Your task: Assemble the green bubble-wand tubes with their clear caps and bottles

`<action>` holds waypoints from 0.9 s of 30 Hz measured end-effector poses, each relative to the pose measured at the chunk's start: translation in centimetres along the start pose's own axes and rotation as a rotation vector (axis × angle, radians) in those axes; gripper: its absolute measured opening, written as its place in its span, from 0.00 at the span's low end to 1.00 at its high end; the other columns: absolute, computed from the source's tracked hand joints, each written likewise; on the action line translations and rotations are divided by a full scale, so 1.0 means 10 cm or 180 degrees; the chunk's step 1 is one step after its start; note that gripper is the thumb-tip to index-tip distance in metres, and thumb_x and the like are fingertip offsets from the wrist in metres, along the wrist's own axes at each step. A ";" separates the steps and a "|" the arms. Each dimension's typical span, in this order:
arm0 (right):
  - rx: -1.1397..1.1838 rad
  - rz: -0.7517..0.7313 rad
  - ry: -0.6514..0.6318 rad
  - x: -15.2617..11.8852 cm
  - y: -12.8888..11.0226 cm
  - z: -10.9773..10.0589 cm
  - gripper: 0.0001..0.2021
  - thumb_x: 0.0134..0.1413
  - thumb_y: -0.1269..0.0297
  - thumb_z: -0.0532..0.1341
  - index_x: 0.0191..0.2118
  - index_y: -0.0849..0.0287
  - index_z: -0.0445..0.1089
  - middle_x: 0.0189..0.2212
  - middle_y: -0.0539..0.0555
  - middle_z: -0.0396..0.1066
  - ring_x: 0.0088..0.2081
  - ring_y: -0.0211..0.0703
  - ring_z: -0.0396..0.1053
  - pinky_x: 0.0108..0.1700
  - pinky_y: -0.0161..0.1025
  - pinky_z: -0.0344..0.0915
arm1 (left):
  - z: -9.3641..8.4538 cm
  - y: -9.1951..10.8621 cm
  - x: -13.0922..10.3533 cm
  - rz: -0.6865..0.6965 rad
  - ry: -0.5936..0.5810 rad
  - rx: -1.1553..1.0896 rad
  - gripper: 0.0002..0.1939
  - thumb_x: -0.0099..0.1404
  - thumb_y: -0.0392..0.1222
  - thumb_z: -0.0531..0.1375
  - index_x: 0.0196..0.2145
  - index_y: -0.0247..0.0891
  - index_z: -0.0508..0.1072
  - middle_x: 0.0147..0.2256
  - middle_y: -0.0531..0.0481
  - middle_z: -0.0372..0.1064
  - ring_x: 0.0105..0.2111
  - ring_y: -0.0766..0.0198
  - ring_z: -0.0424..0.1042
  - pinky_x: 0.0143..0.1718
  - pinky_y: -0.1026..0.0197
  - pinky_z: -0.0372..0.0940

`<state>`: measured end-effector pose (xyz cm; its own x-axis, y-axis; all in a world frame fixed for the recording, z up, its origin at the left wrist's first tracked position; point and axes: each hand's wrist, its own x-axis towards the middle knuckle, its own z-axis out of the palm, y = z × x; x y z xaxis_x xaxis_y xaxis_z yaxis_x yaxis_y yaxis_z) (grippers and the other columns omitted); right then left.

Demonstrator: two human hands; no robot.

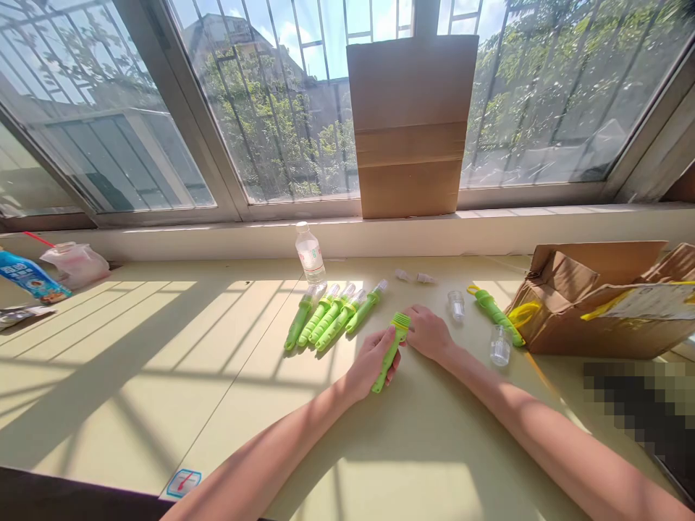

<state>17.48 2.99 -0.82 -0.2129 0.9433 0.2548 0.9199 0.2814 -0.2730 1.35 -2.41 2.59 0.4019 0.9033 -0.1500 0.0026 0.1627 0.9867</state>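
Note:
My left hand (374, 362) is wrapped round a green plastic tube (386, 365), tilted with its wider ribbed end up. Close beside that end, my right hand (431, 331) rests low over the table with its fingers curled; whatever they hold, if anything, is hidden. Beyond my left hand lie several similar green tubes (327, 318) with clear tips. To the right of my right hand stand a clear plastic cap (457, 307) and a second clear cap (500, 347). Another green tube (495, 312) with a yellow loop on its end leans near the box.
An open cardboard box (597, 322) sits at the right. A clear bottle (310, 255) stands behind the tubes, and small clear pieces (413, 276) lie further back. At far left are a blue pouch (33, 276) and a pinkish container (76, 266). A cardboard sheet (411, 130) leans on the window.

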 end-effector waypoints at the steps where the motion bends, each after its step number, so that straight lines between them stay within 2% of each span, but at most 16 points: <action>1: -0.0037 0.0035 0.0016 0.05 0.01 0.01 0.09 0.55 0.69 0.53 0.40 0.55 0.68 0.40 0.55 0.69 0.43 0.43 0.65 0.34 0.35 0.57 | 0.00 0.00 0.00 -0.0001 0.0001 -0.0024 0.26 0.60 0.65 0.51 0.33 0.36 0.66 0.17 0.57 0.59 0.12 0.73 0.56 0.11 0.69 0.50; 8: -0.0258 0.0356 0.0289 0.38 0.15 0.12 0.11 0.59 0.66 0.50 0.41 0.59 0.68 0.42 0.57 0.68 0.47 0.46 0.62 0.35 0.35 0.58 | 0.00 -0.02 0.01 -0.0021 -0.0010 -0.0061 0.25 0.61 0.64 0.51 0.32 0.36 0.66 0.17 0.57 0.59 0.11 0.73 0.55 0.11 0.69 0.51; 15: -0.0438 0.0688 0.0560 0.67 0.26 0.24 0.16 0.57 0.65 0.51 0.49 0.61 0.65 0.52 0.61 0.62 0.54 0.51 0.57 0.49 0.43 0.56 | 0.00 -0.01 0.01 -0.0039 -0.0015 -0.0055 0.26 0.60 0.65 0.51 0.31 0.36 0.66 0.17 0.57 0.59 0.11 0.73 0.55 0.11 0.70 0.51; 18: -0.0496 0.0824 0.0657 0.75 0.32 0.29 0.21 0.56 0.63 0.50 0.55 0.62 0.61 0.58 0.63 0.55 0.59 0.54 0.50 0.56 0.48 0.49 | 0.00 -0.01 0.00 -0.0054 -0.0005 -0.0058 0.26 0.60 0.65 0.51 0.31 0.36 0.66 0.17 0.57 0.58 0.11 0.73 0.55 0.11 0.70 0.51; 22: -0.0528 0.1045 0.0606 0.83 0.40 0.34 0.29 0.56 0.61 0.50 0.62 0.63 0.49 0.63 0.64 0.45 0.63 0.55 0.40 0.60 0.57 0.37 | 0.00 -0.03 0.01 -0.0072 0.0004 -0.0085 0.27 0.59 0.66 0.51 0.32 0.36 0.66 0.17 0.57 0.58 0.12 0.73 0.55 0.11 0.70 0.51; 24: -0.0514 0.1178 0.0529 0.84 0.40 0.34 0.28 0.56 0.61 0.49 0.62 0.62 0.49 0.62 0.64 0.49 0.62 0.56 0.42 0.60 0.61 0.35 | -0.01 -0.04 0.01 -0.0074 -0.0003 -0.0088 0.27 0.58 0.67 0.52 0.32 0.36 0.66 0.18 0.57 0.58 0.12 0.73 0.55 0.11 0.70 0.51; 27: -0.0646 0.1296 0.0876 0.81 0.36 0.31 0.20 0.56 0.66 0.48 0.53 0.62 0.62 0.51 0.64 0.62 0.56 0.56 0.53 0.58 0.62 0.36 | -0.01 -0.04 0.01 -0.0062 -0.0013 -0.0082 0.28 0.58 0.67 0.52 0.32 0.36 0.66 0.18 0.57 0.58 0.12 0.73 0.55 0.10 0.70 0.51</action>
<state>18.00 12.19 -2.63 0.2440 0.8801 0.4072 0.9611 -0.1635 -0.2226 1.35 -2.32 2.19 0.4059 0.8982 -0.1688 -0.0131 0.1904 0.9816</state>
